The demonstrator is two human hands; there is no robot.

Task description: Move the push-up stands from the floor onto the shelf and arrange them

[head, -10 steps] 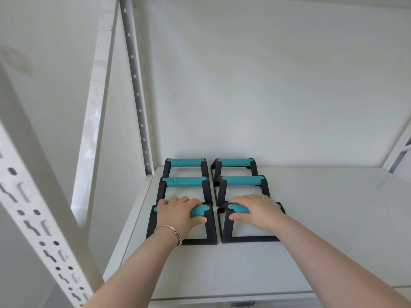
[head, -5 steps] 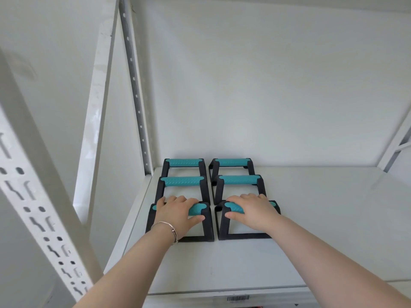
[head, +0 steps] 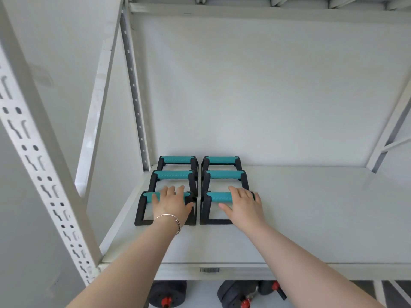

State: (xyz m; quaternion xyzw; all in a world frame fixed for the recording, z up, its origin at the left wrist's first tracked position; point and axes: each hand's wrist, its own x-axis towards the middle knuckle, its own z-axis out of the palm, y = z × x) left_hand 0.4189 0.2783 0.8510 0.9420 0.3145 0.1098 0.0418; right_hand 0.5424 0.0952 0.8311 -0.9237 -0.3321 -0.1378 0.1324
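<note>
Okay, perforated white post (head: 44, 174) at 9 o'clock of the view. Six push-up stands (head: 224, 174) sit upright on the shelf (head: 311, 218), two columns of three, packed toward its 10 o'clock corner, teal grips running side to side.

Left column: back-left stand (head: 176, 159), mid-left stand (head: 172, 175) at its 6 o'clock, near-left stand (head: 142, 210) at 6 o'clock again. My left hand (head: 172, 203) rests on the near-left stand's grip, fingers (head: 170, 190) fairly straight across the bar and slightly apart, thumb out toward 3 o'clock, not wrapped. Thin bracelet (head: 166, 216) on that wrist.

Right column just beside: back-right stand (head: 221, 160), mid-right stand (head: 243, 181), near-right stand (head: 205, 210). My right hand (head: 242, 204) lies on the right part of the near-right stand's grip, fingers straight and a bit spread, thumb toward 9 o'clock.

Barcode label (head: 209, 270) on the shelf's front edge at 6 o'clock. Black dumbbells (head: 169, 292) with red parts below the shelf.
</note>
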